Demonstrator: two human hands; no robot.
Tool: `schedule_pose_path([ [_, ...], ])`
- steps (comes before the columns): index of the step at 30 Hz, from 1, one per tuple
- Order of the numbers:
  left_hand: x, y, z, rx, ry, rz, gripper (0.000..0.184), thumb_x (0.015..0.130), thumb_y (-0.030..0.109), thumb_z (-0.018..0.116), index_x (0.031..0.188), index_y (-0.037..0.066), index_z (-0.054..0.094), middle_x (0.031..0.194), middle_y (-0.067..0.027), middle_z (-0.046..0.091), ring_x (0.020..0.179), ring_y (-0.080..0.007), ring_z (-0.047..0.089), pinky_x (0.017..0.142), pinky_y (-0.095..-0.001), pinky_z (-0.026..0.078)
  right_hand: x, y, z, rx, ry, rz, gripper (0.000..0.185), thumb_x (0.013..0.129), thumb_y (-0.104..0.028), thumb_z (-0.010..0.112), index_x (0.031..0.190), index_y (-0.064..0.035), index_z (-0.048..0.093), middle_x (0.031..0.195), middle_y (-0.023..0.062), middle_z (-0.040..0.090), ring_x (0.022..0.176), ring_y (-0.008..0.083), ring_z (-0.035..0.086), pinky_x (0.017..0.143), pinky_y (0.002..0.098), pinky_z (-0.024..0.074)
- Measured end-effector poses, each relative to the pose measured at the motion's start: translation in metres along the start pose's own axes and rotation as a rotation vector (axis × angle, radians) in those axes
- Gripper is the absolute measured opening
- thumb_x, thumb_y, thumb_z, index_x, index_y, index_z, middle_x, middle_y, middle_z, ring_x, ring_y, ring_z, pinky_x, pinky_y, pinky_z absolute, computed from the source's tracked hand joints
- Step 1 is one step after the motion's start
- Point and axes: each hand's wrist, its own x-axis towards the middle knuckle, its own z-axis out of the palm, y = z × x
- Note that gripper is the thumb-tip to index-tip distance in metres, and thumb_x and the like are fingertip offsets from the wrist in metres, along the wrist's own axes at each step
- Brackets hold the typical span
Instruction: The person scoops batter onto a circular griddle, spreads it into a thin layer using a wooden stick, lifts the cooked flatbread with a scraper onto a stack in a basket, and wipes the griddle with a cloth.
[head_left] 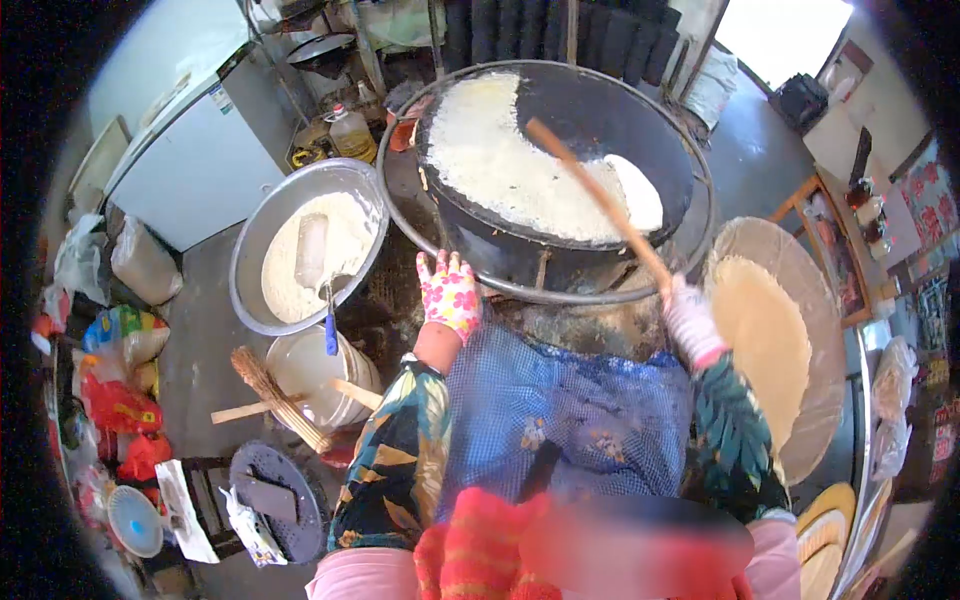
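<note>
My right hand (693,325), in a pale glove, is closed around the lower end of a long wooden stick (600,195). The stick slants up and left across a big round black griddle (590,100). Pale batter (490,160) covers the griddle's left and front part, with a thicker white patch (640,195) at the right, partly behind the stick. My left hand (450,295), in a flower-print glove, has its fingers stretched out by the front left of the metal ring (500,287) around the griddle. Whether it touches the ring I cannot tell.
A metal basin (245,255) of batter with a blue-handled scoop (331,330) stands left, above a white bucket (320,375) and a straw brush (270,385). A round tray (825,300) bearing a tan flatbread (765,330) lies right. An oil bottle (352,130) stands behind.
</note>
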Motion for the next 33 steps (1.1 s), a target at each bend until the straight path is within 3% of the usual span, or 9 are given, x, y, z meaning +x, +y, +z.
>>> schedule_pose_path([
  [4,0.005,-0.012,0.004,0.012,-0.008,-0.065,0.041,0.079,0.024,0.049,0.112,0.002,0.057,0.129,-0.0128,0.051,0.128,-0.0292,0.039,0.108,-0.0594,0.013,0.012,0.032,0.017,0.0,-0.044,0.266,0.023,0.091,-0.029,0.045,0.092,-0.0074,0.054,0.072,0.0236,0.061,0.07,0.0416,0.061,0.062,0.0518,0.0475],
  [8,0.013,-0.029,0.013,0.053,-0.035,-0.074,0.043,0.079,0.024,0.05,0.115,0.003,0.056,0.132,-0.0114,0.049,0.128,-0.0284,0.038,0.108,-0.0596,0.014,0.023,0.027,0.012,-0.054,0.06,0.121,0.026,0.092,-0.032,0.046,0.088,-0.0075,0.052,0.07,0.0219,0.061,0.068,0.0411,0.061,0.059,0.0506,0.0477],
  [12,0.017,-0.039,0.014,0.057,-0.014,-0.137,0.042,0.08,0.018,0.048,0.12,0.006,0.054,0.135,-0.0097,0.046,0.13,-0.0277,0.037,0.108,-0.0596,0.014,-0.003,0.014,0.018,-0.184,-0.155,0.063,0.024,0.091,-0.032,0.046,0.089,-0.009,0.052,0.071,0.0219,0.061,0.067,0.0413,0.06,0.058,0.0514,0.0468],
  [17,0.027,-0.04,-0.017,0.145,-0.241,-0.226,0.051,0.085,0.024,0.046,0.134,0.007,0.042,0.142,-0.0112,0.037,0.136,-0.0279,0.027,0.108,-0.0598,0.009,0.017,0.021,0.001,-0.051,-0.002,0.168,0.025,0.093,-0.031,0.045,0.093,-0.0069,0.051,0.074,0.0217,0.062,0.07,0.0425,0.06,0.061,0.0524,0.0465],
  [18,0.027,-0.033,-0.028,0.083,-0.308,-0.171,0.052,0.084,0.027,0.047,0.131,0.005,0.044,0.141,-0.0134,0.038,0.136,-0.0297,0.026,0.108,-0.0604,0.012,0.011,0.011,-0.005,-0.058,0.003,0.154,0.025,0.093,-0.031,0.045,0.093,-0.0067,0.051,0.074,0.0219,0.061,0.071,0.0426,0.06,0.062,0.0526,0.0465],
  [21,-0.011,0.028,-0.016,-0.126,0.165,0.086,0.052,0.072,0.025,0.058,0.119,0.005,0.052,0.125,-0.0131,0.051,0.123,-0.0309,0.043,0.103,-0.0607,0.022,-0.017,0.002,0.013,-0.137,-0.103,0.04,0.023,0.092,-0.029,0.046,0.091,-0.0063,0.051,0.073,0.024,0.061,0.07,0.0435,0.06,0.062,0.0536,0.0465],
  [24,-0.039,0.082,-0.013,-0.224,-0.103,0.193,0.055,0.084,0.022,0.041,0.132,-0.006,0.04,0.139,-0.0203,0.039,0.134,-0.0335,0.03,0.109,-0.0599,0.008,0.002,0.051,0.042,0.077,0.025,0.234,0.023,0.092,-0.028,0.047,0.09,-0.0062,0.052,0.073,0.0238,0.061,0.069,0.0429,0.06,0.06,0.0533,0.0465],
  [26,-0.039,0.083,0.001,-0.098,-0.033,0.175,0.053,0.086,0.019,0.037,0.132,-0.007,0.04,0.14,-0.0221,0.036,0.135,-0.0343,0.028,0.109,-0.0601,0.006,0.014,0.043,0.026,-0.08,0.104,0.094,0.023,0.092,-0.029,0.047,0.089,-0.0065,0.052,0.073,0.0228,0.061,0.069,0.0431,0.059,0.058,0.0527,0.0461],
  [33,-0.032,0.057,-0.01,-0.071,-0.056,0.168,0.055,0.084,0.025,0.045,0.13,-0.005,0.042,0.139,-0.0198,0.039,0.134,-0.033,0.029,0.11,-0.0581,0.007,-0.005,0.018,0.019,-0.116,-0.028,0.165,0.024,0.091,-0.031,0.048,0.092,-0.0077,0.05,0.071,0.0237,0.06,0.071,0.0442,0.059,0.062,0.0535,0.0469],
])
